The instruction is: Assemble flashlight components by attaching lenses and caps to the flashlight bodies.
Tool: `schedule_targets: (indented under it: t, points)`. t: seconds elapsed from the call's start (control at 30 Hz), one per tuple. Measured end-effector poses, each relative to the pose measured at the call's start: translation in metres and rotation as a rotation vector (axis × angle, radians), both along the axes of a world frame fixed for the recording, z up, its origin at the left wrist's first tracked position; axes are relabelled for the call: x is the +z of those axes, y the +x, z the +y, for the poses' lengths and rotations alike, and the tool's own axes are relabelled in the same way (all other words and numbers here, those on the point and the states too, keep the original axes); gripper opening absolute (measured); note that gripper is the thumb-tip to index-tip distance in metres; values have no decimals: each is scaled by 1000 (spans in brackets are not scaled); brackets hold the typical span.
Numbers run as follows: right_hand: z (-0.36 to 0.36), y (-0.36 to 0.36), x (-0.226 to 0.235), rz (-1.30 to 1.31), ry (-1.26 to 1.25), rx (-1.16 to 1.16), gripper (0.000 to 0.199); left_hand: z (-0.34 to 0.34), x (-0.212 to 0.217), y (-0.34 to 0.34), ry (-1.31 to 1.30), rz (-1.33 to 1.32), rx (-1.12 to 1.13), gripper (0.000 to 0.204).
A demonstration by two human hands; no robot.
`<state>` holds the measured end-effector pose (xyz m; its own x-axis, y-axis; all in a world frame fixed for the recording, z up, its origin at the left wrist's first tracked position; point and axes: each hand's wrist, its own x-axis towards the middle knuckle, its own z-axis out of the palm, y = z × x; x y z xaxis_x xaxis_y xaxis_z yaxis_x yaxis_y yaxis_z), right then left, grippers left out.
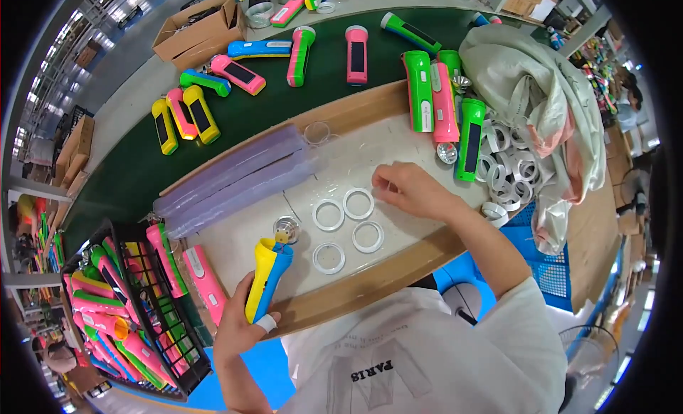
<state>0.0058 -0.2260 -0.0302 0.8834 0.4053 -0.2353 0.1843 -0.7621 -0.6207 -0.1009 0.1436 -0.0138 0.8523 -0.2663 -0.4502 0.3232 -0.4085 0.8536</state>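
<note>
A: Where is the flashlight sitting relative to the fingers?

B: The yellow and blue flashlight [267,279] is standing in the left hand [238,328], its tail end gripped and its open head pointing away from the person over the pale bench [398,140]. The fingers [265,321] are wrapping round the lower body, clenched on it, one of them wearing white tape.

A: And the right hand?

B: The right hand [407,190] is hovering further along the bench, fingers curled together and pinched; whether they are gripping anything I cannot tell. Just beside it four white rings [358,203] are lying flat, well apart from the flashlight.

A: What is lying around them?

B: A silver reflector [286,229] is resting just past the flashlight's head. A pink flashlight [205,275] is lying to its left, next to a black wire basket [153,307] full of flashlights. Translucent purple sleeves [238,176] are lying across the bench, and more flashlights are spreading over the green belt [320,94]. A heap of white rings is sitting by the cloth bag [533,87].
</note>
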Motion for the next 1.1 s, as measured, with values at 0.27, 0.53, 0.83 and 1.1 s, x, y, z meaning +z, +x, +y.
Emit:
schedule_targets:
  t: [0.27,0.53,0.83,1.1]
  points:
    - [0,38,-31,-489,-62,275,26,-8,-1,4,1,-45,-67,76]
    - [4,30,-32,-524,-143,324,28,-11,-2,-2,17,-40,-69,75]
    - [18,18,-37,-507,-416,295,22,-10,-3,-12,54,-98,-96,77]
    - [13,26,-24,-343,-262,217,33,-6,-6,-23,47,-100,-73,79]
